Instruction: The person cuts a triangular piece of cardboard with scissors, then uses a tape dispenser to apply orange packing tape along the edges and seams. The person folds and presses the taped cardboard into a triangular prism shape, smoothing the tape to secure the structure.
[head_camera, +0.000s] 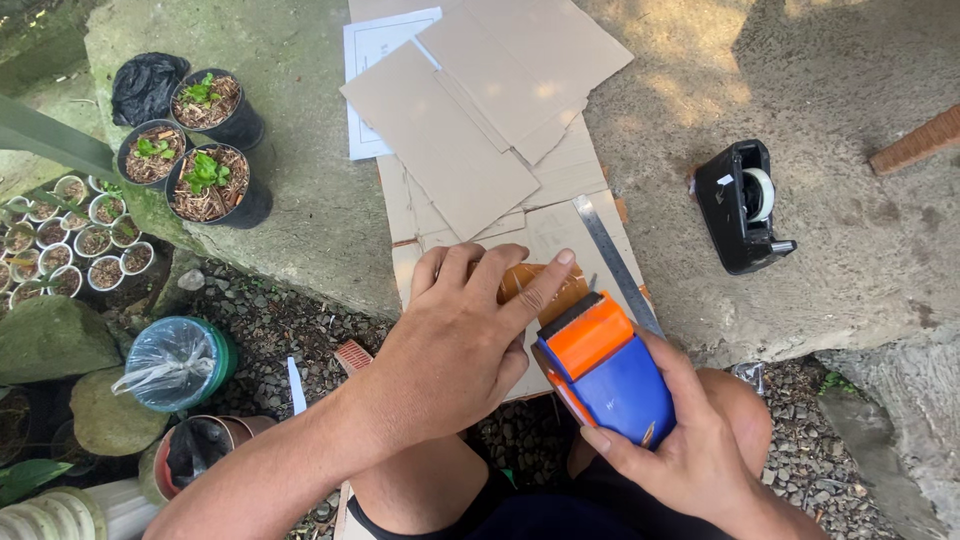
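Observation:
My right hand (690, 450) grips a blue and orange packing-tape dispenser (605, 365) near the front edge of a concrete slab (820, 220). Brown tape (515, 283) runs from the dispenser onto a piece of cardboard (555, 232). My left hand (465, 335) lies flat over that cardboard, with the index finger pressing on the tape beside the dispenser's orange head. A metal ruler (612, 258) rests on the cardboard just right of the fingertips. More flat cardboard pieces (480, 110) are stacked farther back.
A black desk tape dispenser (742, 205) stands on the slab to the right. White paper (372, 60) sits under the cardboard. Three black pots with seedlings (200, 150) stand at the slab's left corner. Small white cups (70, 235), plastic-covered containers (175, 362) and gravel (270, 330) lie below.

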